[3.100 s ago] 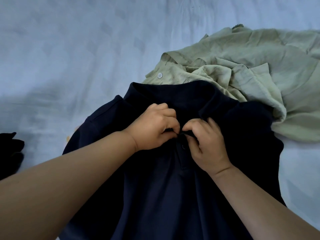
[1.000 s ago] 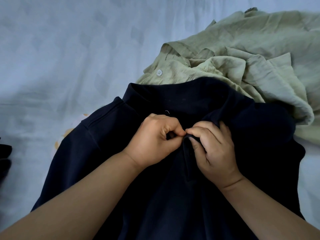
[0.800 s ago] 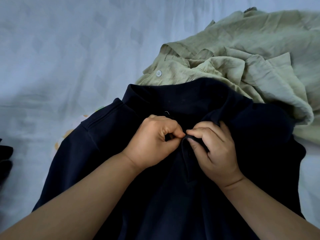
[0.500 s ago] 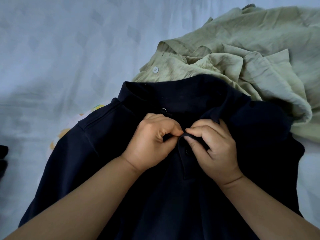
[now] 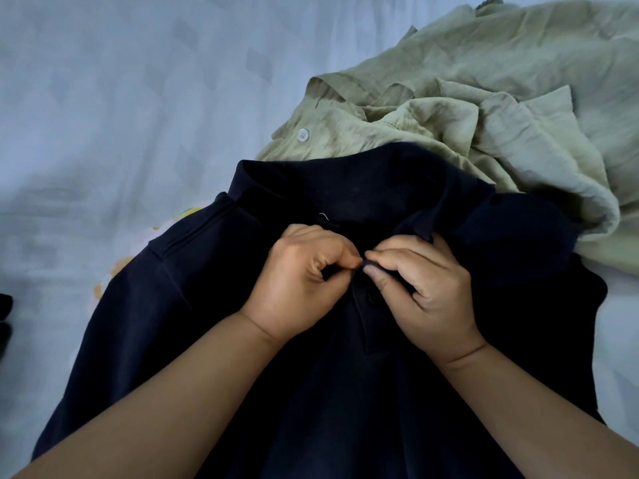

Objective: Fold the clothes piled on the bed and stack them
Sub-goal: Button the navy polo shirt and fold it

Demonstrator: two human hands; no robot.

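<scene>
A navy polo shirt (image 5: pixel 179 305) lies face up in front of me, its collar pointing away. My left hand (image 5: pixel 301 285) and my right hand (image 5: pixel 425 295) meet at the top of its button placket, each pinching the fabric just below the collar. One dark button shows on the placket under my right thumb. Behind the collar lies a crumpled pale green button shirt (image 5: pixel 484 108), partly under the polo's right shoulder.
The pale blue patterned bedsheet (image 5: pixel 121 98) spreads to the left and far side. A dark garment (image 5: pixel 5 312) pokes in at the left edge. A patch of yellow print shows beside the polo's left shoulder.
Both hands have stayed pinched at the placket, working just below the collar. The view has drifted slightly; the clothes lie as before.
</scene>
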